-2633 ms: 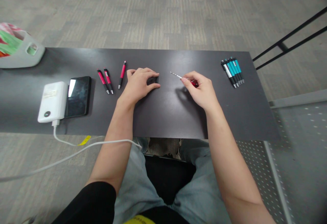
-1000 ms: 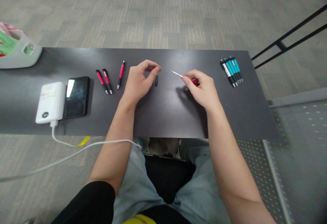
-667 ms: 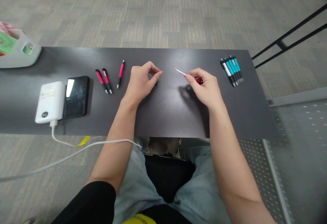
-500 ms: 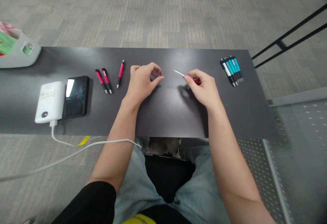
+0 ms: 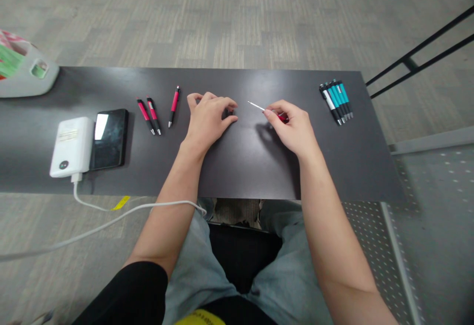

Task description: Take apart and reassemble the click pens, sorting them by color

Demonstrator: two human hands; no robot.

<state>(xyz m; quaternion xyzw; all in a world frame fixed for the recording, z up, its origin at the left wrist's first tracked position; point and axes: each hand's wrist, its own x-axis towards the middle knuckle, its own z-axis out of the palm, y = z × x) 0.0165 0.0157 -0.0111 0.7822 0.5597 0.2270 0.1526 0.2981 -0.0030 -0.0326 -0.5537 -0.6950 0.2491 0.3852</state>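
Note:
My left hand (image 5: 209,116) rests on the black table (image 5: 240,167) with its fingers curled over a small black pen part (image 5: 224,114), fingertips pressed on it. My right hand (image 5: 292,125) is closed on a red pen barrel (image 5: 282,116) whose thin white refill (image 5: 255,106) sticks out toward the left hand. The two hands are a short gap apart. Left of my left hand lie three red-and-black pens (image 5: 155,115).
A bundle of teal and white pens (image 5: 336,100) lies at the table's right end. A white power bank (image 5: 70,146) with a cable and a black phone (image 5: 109,137) sit at the left. A grey container (image 5: 25,73) stands at the far left corner.
My left hand, earlier raised with thumb and finger pinched above the small black part, has come down and closed over it. My right hand has kept the red barrel, shifting only slightly.

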